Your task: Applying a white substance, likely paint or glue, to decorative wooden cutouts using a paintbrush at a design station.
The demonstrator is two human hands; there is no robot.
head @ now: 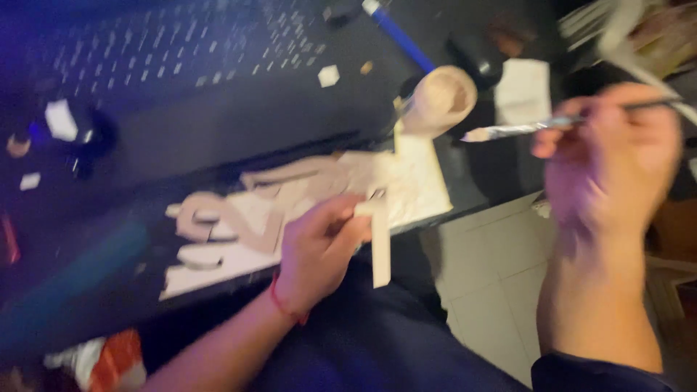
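- The left hand [319, 250] is closed on a pale flat strip [379, 243], thumb and fingers pinching its upper end; the strip hangs down past the near edge of the dark table [239, 123].
- A red cord [284, 301] circles the left wrist.
- The right hand [613, 163] is raised at the right of the scene, fingers pressed together around a thin brush [552, 125] that points left, its whitish tip near a cup.
- The brush tip hangs in the air, apart from the strip, which lies lower and to the left of it.
- Just left of the left hand, and partly under it, a pale board with cut-out shapes [290, 210] lies flat on the table, reaching from the near left edge up toward the cup.
- The light-coloured cup [439, 98] sits at the far right corner of that board, tipped so its mouth faces right; the picture is too blurred to tell what is in it.
- Beyond the cup a blue-handled tool [399, 36] lies slanted on the table, and a white sheet [523, 91] rests to the right of the cup.
- A dark keyboard [174, 43] fills the far left of the table.
- Pale floor tiles [494, 283] show below the table, between the two arms.
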